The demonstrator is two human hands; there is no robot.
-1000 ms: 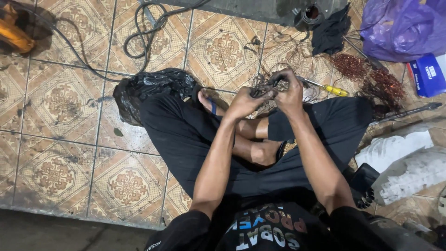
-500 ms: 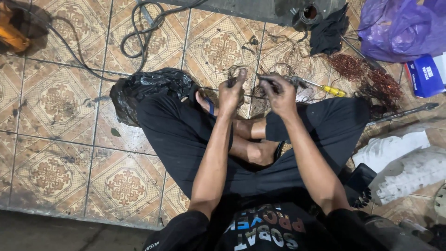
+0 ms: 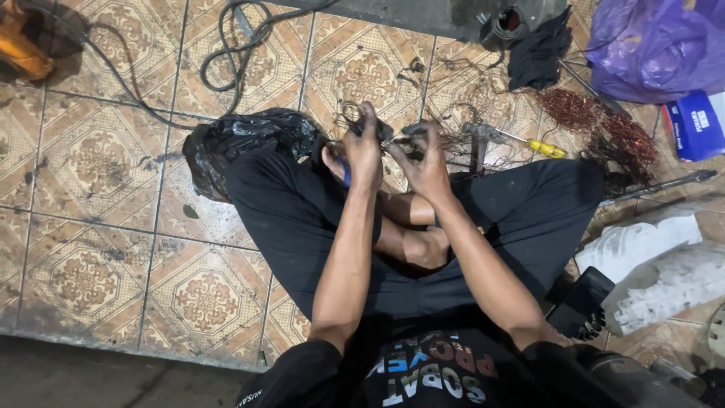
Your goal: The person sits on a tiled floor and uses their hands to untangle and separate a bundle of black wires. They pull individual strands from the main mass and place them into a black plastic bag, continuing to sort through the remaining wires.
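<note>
A person is sitting cross-legged on a patterned tile floor [image 3: 98,159], both arms reaching forward over the knees. The left hand [image 3: 364,147] is closing its fingers around a tangle of thin dark wire [image 3: 393,136], and the right hand [image 3: 429,162] is pinching the same tangle from the other side, fingers curled with the thumb and forefinger gripping a small dark piece (too small to tell what it is). The wire is sitting between the two hands, just above the floor in front of the crossed legs.

A crumpled black plastic bag [image 3: 242,140] is lying against the left knee. A screwdriver with a yellow handle [image 3: 540,146] is resting on the floor just beyond the right hand, near heaps of copper wire [image 3: 596,121]. A purple plastic bag [image 3: 657,45] is bunching in the far corner, with a blue box [image 3: 695,125] beside it. A black cable [image 3: 226,53] is looping across the tiles, well apart from the hands.
</note>
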